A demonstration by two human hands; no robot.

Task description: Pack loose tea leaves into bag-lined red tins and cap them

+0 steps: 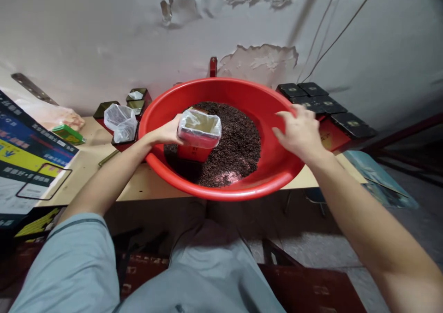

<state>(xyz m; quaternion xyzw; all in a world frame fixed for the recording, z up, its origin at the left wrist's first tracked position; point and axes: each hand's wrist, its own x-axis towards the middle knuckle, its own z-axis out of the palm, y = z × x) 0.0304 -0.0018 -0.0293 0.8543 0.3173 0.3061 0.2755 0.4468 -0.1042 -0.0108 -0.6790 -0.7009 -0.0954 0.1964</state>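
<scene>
A big red plastic basin [277, 174] sits tilted on the table edge, filled with dark loose tea leaves [238, 142]. My left hand [169, 132] is closed on a red tin [198, 138] lined with a clear plastic bag, held inside the basin over the leaves. My right hand [301, 131] grips the basin's right rim, fingers curled over the edge.
More red tins [136, 102], one with a crumpled plastic liner [121, 121], stand left of the basin. Black lids [325, 103] are stacked at the right. A printed cardboard sheet [27, 151] and a green box [67, 133] lie at far left. A peeling wall is behind.
</scene>
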